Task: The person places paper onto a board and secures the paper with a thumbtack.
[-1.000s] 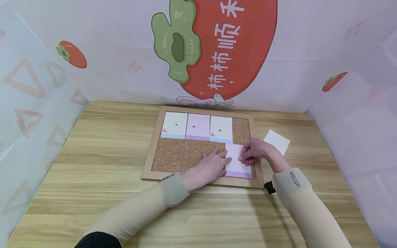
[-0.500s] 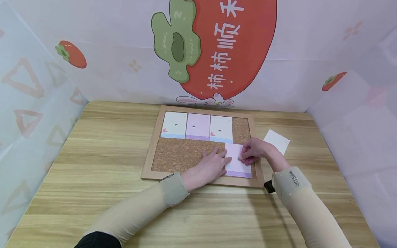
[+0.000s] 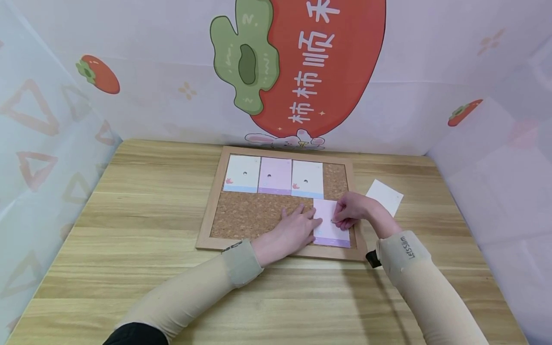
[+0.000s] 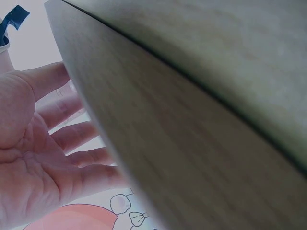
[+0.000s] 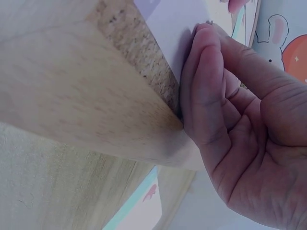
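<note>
A lilac paper card point(image 3: 326, 235) lies on the lower right of the cork board point(image 3: 250, 215). My left hand point(image 3: 290, 236) rests flat on the board with its fingers spread, the fingertips on the card's left edge. My right hand point(image 3: 351, 211) pinches a small metal thumbtack point(image 5: 209, 22) between thumb and forefinger at the middle of the card. In the right wrist view the other fingers lie curled beside the board's wooden frame point(image 5: 96, 96). The fingertips hide most of the tack. The left wrist view shows the open palm point(image 4: 29, 177) partly behind the frame.
Along the board's top row sit a white card point(image 3: 237, 179), a lilac card point(image 3: 276, 167) and another white card point(image 3: 312, 170), each with a tack in it. A loose white card point(image 3: 385, 195) lies on the wooden table point(image 3: 142, 206) right of the board. Printed cloth walls point(image 3: 164, 110) surround the table.
</note>
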A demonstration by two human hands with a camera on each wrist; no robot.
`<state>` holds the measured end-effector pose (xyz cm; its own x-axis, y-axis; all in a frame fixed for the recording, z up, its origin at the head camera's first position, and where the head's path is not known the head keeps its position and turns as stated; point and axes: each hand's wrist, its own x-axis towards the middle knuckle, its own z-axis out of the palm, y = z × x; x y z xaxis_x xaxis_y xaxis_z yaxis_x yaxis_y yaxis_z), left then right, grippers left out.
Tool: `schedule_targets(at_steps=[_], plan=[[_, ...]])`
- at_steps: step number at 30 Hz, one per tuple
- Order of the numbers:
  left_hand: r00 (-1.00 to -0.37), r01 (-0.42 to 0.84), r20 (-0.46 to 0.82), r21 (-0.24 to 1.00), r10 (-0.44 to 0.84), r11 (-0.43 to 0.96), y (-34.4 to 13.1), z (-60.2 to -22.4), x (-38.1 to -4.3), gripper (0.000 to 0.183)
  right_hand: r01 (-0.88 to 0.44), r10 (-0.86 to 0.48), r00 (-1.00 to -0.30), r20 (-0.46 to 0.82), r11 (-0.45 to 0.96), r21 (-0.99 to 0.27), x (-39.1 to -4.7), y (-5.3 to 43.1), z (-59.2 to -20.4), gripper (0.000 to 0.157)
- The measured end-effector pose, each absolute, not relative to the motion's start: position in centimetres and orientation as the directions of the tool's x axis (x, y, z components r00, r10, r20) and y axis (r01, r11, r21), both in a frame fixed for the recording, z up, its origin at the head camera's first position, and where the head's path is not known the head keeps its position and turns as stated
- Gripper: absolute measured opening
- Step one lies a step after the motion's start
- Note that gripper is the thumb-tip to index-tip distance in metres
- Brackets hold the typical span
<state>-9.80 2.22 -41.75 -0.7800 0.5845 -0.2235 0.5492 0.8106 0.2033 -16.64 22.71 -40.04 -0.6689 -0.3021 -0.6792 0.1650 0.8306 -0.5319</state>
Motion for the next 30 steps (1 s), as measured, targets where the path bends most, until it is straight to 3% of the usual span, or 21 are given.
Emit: schedule_targets(at_steps=[15, 30], plan=[[-0.779, 0.548, -0.224, 0.211, 0.585, 0.81, 2.2, -41.7, -9.8, 0.049, 0.143, -0.278, -0.694, -0.665, 0.851, -0.505, -16.3, 22.4, -39.8, 0.013], [-0.772, 0.546, -0.233, 0.233, 0.592, 0.804, 2.2, -41.6, -9.7, 0.048, 0.047, -0.463, -0.733, -0.498, 0.696, -0.717, -15.5, 24.8, -41.0, 0.018]])
